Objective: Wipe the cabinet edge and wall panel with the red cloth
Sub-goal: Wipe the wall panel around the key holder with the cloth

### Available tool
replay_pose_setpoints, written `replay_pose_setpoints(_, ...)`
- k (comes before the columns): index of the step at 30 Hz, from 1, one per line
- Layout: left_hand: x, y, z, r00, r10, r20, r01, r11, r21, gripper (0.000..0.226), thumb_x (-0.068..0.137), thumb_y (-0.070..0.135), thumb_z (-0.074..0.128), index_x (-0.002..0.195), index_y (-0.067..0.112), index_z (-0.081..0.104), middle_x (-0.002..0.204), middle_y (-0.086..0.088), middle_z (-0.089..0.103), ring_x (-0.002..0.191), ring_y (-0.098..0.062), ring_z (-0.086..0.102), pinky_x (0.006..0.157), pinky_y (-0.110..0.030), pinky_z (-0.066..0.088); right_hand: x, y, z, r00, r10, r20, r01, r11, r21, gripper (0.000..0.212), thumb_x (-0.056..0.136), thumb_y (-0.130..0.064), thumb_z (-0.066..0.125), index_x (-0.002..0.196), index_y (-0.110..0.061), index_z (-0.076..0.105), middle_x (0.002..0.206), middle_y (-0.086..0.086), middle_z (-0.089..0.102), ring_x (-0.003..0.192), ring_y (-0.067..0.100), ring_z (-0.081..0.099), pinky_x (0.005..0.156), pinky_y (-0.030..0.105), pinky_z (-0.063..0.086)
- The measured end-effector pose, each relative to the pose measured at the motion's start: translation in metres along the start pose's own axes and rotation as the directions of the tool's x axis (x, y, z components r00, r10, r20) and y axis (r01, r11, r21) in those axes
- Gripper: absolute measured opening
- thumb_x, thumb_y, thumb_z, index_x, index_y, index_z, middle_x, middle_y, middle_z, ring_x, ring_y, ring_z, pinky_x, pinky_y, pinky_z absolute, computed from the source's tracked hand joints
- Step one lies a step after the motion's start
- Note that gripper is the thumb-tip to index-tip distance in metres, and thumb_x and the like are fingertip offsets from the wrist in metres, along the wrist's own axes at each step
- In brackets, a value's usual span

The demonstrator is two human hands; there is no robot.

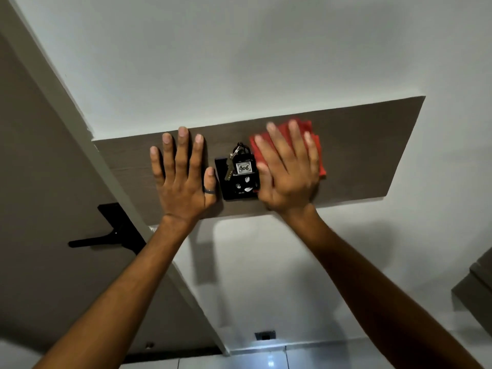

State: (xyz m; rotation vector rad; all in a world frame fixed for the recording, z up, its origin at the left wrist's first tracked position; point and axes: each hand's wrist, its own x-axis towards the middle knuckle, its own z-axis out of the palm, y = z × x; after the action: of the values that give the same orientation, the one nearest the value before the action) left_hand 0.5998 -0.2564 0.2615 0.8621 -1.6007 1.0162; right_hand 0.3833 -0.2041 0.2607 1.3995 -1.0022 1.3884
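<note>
While both arms are stretched up from the bottom corners of the frame, a dark brown wood-grain wall panel (359, 153) is seen as a slanted band across the middle of the picture, mounted on a white painted wall (239, 49). The folded red cloth (315, 145) is pressed flat against this panel by the right hand (288, 171), just right of centre; the fingers are spread apart and laid open over the fabric, so the cloth is pinned under the palm rather than gripped. Red edges are visible above the fingertips and to the right of the hand.

The left hand (183, 174) is laid flat on the same panel, left of centre, with its fingers splayed and nothing held beneath it. A dark ring (209, 191) is worn on its thumb.

Between the two hands, a black rectangular key-card holder (239, 186) is fixed to the panel. A bunch of keys with a tag marked 406 (242, 167) is hung at its top; the right hand's thumb is placed just beside the holder.

At the left of the frame, a grey-brown door (40, 182) with a pale frame is shown, and a black lever handle (106, 235) is seen on it at lower left. A small dark wall socket (265, 335) is set low on the wall, near the bottom centre.
</note>
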Motion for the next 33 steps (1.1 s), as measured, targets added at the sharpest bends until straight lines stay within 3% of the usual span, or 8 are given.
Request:
replay_pose_setpoints(3,-0.002,-0.001,0.002,1.0,-0.005,0.013,0.005,1.0,-0.015,0.061,0.107,0.038,0.031,0.164,0.017,0.022,0.172,-0.005,0.009,0.159,-0.029,0.008,0.13,-0.051,0.007,-0.005,-0.004,-0.003,0.999,0.014,0.04,-0.014,1.0,-0.005,0.046,0.11,-0.039,0.041,0.148,-0.019,0.059,0.154,0.006,0.058,0.152,0.034,0.044,0.131,0.049,0.028)
replay_pose_setpoints(7,-0.001,0.001,0.0,1.0,0.0,0.008,0.0,1.0,0.0,0.061,0.107,0.037,0.033,0.164,0.016,0.022,0.172,-0.005,0.009,0.16,-0.029,0.008,0.13,-0.051,0.007,-0.047,0.004,-0.028,0.993,-0.09,0.073,0.093,0.995,-0.043,0.039,0.108,-0.032,0.043,0.136,-0.015,0.064,0.14,0.009,0.065,0.137,0.039,0.055,0.119,0.054,0.04)
replay_pose_setpoints(12,0.002,0.003,-0.005,1.0,0.004,0.021,-0.003,1.0,-0.006,0.06,0.107,0.036,0.031,0.163,0.016,0.02,0.171,-0.003,0.008,0.16,-0.026,0.004,0.13,-0.05,0.006,-0.002,-0.003,-0.015,0.997,0.005,0.071,-0.006,1.0,0.018,0.042,0.109,-0.038,0.044,0.138,-0.02,0.068,0.147,0.002,0.065,0.147,0.033,0.051,0.122,0.051,0.038)
replay_pose_setpoints(16,0.002,0.003,-0.006,1.0,-0.012,0.015,0.012,1.0,-0.012,0.061,0.106,0.034,0.034,0.163,0.015,0.022,0.168,-0.011,0.021,0.16,-0.025,0.002,0.13,-0.049,0.005,0.01,0.008,-0.021,0.987,-0.117,0.112,0.113,0.993,0.041,0.04,0.107,-0.039,0.047,0.13,-0.018,0.073,0.146,0.003,0.066,0.143,0.034,0.055,0.118,0.052,0.041)
replay_pose_setpoints(22,0.001,0.003,-0.005,1.0,-0.021,0.024,0.021,1.0,-0.022,0.061,0.106,0.034,0.034,0.163,0.015,0.024,0.165,-0.018,0.026,0.159,-0.025,0.003,0.13,-0.049,0.004,0.003,0.006,-0.013,0.992,-0.093,0.08,0.095,0.995,-0.024,0.041,0.105,-0.039,0.047,0.131,-0.019,0.072,0.147,0.005,0.065,0.143,0.034,0.055,0.119,0.052,0.042)
replay_pose_setpoints(26,-0.006,0.008,-0.006,0.999,0.009,0.032,-0.009,1.0,-0.01,0.061,0.106,0.035,0.033,0.163,0.015,0.023,0.171,-0.006,0.013,0.159,-0.027,0.005,0.13,-0.051,0.007,-0.017,0.002,-0.018,0.999,0.02,0.038,-0.017,0.997,-0.071,0.042,0.105,-0.037,0.045,0.13,-0.017,0.073,0.144,0.006,0.067,0.142,0.035,0.057,0.118,0.053,0.044)
replay_pose_setpoints(30,0.003,0.004,-0.004,1.0,0.016,0.017,-0.017,1.0,0.022,0.061,0.107,0.036,0.032,0.163,0.016,0.022,0.172,-0.004,0.01,0.16,-0.027,0.007,0.13,-0.05,0.007,-0.004,-0.03,-0.002,0.963,0.27,-0.01,-0.27,0.962,-0.041,0.041,0.106,-0.042,0.047,0.133,-0.021,0.07,0.151,0.004,0.061,0.151,0.032,0.046,0.126,0.053,0.034)
replay_pose_setpoints(33,0.001,0.003,-0.005,1.0,0.003,-0.001,-0.003,1.0,0.002,0.06,0.107,0.036,0.032,0.163,0.015,0.023,0.172,-0.005,0.011,0.159,-0.028,0.008,0.13,-0.051,0.009,-0.008,-0.002,-0.01,0.998,0.02,0.051,-0.016,0.998,-0.062,0.042,0.104,-0.043,0.053,0.137,-0.022,0.067,0.151,0.004,0.061,0.151,0.033,0.046,0.127,0.051,0.032)
